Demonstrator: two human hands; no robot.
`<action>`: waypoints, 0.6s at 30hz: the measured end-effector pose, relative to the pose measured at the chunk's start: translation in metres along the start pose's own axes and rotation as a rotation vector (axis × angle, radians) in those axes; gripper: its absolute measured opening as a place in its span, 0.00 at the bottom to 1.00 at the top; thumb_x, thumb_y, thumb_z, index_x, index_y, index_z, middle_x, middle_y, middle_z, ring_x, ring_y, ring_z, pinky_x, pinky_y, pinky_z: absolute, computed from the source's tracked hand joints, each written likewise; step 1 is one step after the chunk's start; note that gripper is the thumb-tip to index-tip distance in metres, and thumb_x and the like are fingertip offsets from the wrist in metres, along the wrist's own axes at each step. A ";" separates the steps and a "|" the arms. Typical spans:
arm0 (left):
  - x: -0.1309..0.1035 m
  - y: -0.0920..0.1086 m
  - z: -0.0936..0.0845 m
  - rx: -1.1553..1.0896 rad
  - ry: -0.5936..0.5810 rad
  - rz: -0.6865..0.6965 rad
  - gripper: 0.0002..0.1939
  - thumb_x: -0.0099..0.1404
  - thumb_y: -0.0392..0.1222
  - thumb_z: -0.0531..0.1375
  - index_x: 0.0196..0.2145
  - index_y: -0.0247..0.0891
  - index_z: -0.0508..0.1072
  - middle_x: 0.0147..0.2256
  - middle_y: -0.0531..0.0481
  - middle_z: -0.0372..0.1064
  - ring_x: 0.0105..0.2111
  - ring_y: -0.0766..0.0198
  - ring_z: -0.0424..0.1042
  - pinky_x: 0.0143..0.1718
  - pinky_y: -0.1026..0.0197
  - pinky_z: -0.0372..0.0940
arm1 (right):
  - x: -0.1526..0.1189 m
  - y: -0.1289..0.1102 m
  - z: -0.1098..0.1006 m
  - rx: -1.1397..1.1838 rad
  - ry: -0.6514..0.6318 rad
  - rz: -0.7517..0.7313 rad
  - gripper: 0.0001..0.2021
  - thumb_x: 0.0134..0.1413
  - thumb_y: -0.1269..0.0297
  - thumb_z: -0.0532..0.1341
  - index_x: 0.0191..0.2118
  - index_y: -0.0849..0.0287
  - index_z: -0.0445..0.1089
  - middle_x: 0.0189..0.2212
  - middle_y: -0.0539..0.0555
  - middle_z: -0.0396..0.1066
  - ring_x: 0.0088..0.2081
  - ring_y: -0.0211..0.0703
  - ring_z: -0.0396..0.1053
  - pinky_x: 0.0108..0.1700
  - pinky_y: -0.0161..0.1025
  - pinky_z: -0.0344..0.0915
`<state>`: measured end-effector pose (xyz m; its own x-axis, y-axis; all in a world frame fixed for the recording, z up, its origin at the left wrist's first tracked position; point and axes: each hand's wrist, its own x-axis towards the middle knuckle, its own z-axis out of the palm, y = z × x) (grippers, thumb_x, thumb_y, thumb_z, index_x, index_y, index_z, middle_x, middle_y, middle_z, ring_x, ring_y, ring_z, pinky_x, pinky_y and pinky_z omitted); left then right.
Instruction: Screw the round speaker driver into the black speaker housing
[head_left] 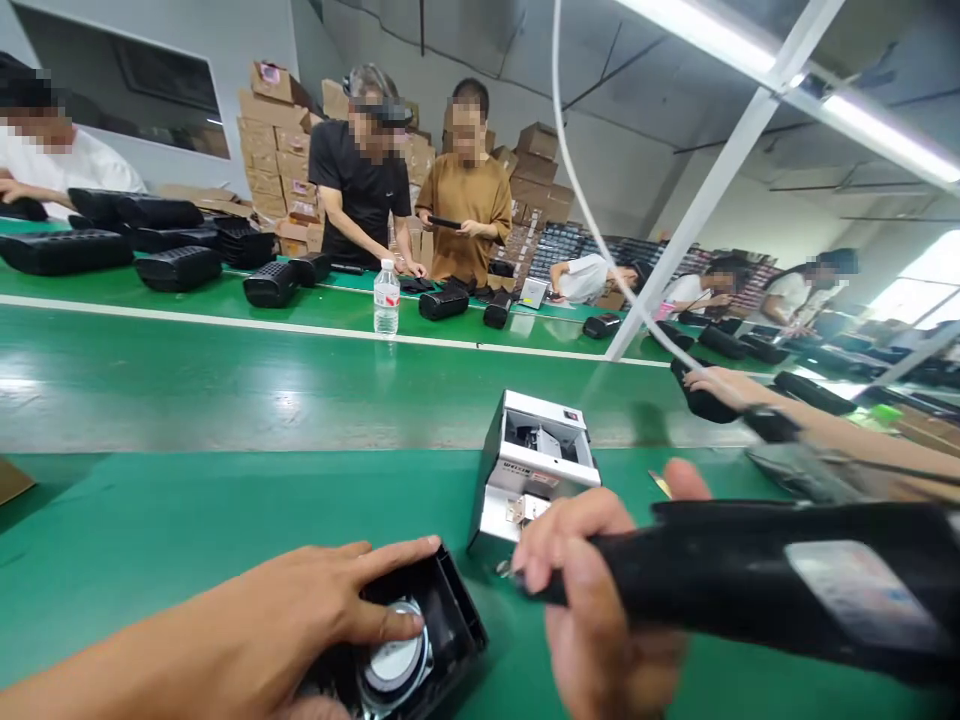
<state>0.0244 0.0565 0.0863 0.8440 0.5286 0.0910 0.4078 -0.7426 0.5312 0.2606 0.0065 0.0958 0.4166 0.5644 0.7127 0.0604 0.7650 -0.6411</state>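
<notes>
- Nearest the lens, a black power screwdriver (750, 585) is gripped by the right hand (592, 600), fingers closed round its barrel; its long axis runs almost level across the frame, with the working end pointed left toward the black housing. Its tip is hidden behind the fingers.
- Green table surface (187, 520) is shown bearing all items listed below.
- Left hand (300, 620) is laid flat and open on the black speaker housing (442, 640), fingertips pressed on the round silver speaker (397, 660) seated inside; nothing is grasped.
- White screw feeder box (536, 465) is placed just beyond both hands, its open top turned upward.
- Clear water bottle (386, 297) is seen upright, well apart, on the far belt.
</notes>
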 end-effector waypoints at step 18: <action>-0.026 0.024 0.090 0.016 0.341 -0.417 0.40 0.66 0.33 0.63 0.73 0.55 0.64 0.79 0.38 0.43 0.71 0.37 0.64 0.63 0.37 0.71 | 0.027 0.009 -0.040 -0.100 0.015 0.460 0.30 0.63 0.62 0.73 0.66 0.47 0.64 0.24 0.43 0.66 0.19 0.37 0.65 0.21 0.35 0.68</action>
<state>0.0435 -0.0118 0.0210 0.4493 0.8817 0.1444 0.6922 -0.4457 0.5676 0.3084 0.0159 0.0978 0.4339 0.8327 0.3440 -0.0466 0.4020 -0.9144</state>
